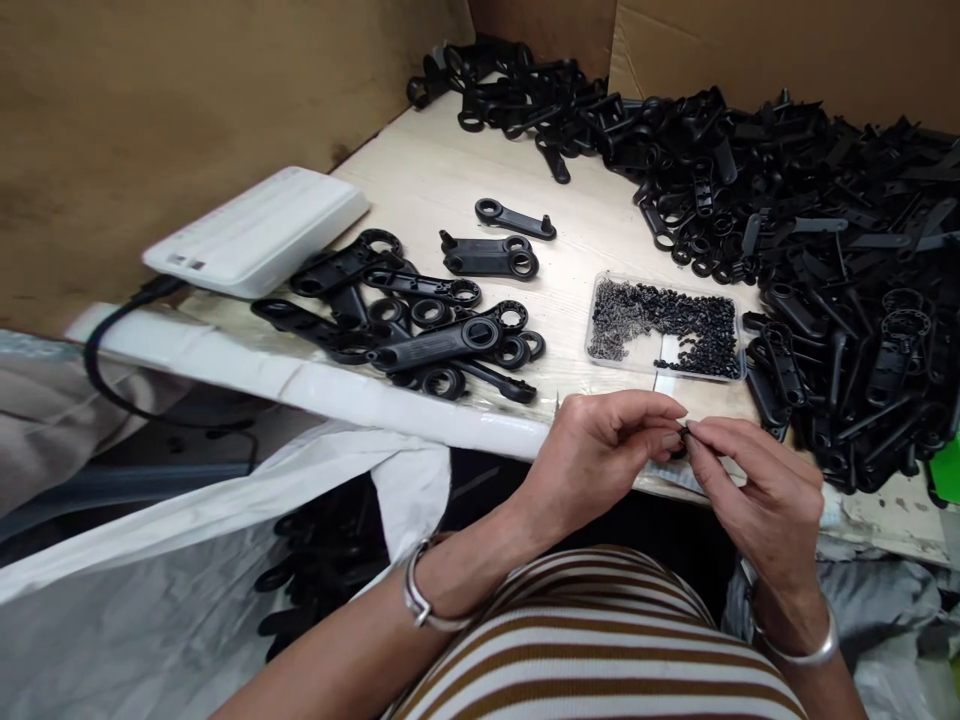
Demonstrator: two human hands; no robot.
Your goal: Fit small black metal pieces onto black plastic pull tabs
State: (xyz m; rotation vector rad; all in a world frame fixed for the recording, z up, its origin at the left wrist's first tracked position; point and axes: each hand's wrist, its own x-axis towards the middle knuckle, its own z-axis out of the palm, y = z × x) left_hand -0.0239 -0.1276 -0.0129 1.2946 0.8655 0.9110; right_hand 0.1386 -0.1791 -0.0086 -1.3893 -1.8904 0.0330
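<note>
My left hand [600, 445] and my right hand [761, 490] meet at the table's front edge, both closed in a pinch. Between their fingertips is a small black part [684, 432], too small to make out in detail. Just behind the hands lies a clear plastic box [637, 352]. Tiny metal springs [611, 320] fill its left side, and small black pieces [705, 325] are spread over the rest.
A large heap of black plastic arms with ringed ends [750, 190] covers the back and right. More such arms [420, 330] are piled at the left, near a white power bank [259, 225] with a black cable [101, 375]. A white bag [187, 570] hangs below the edge.
</note>
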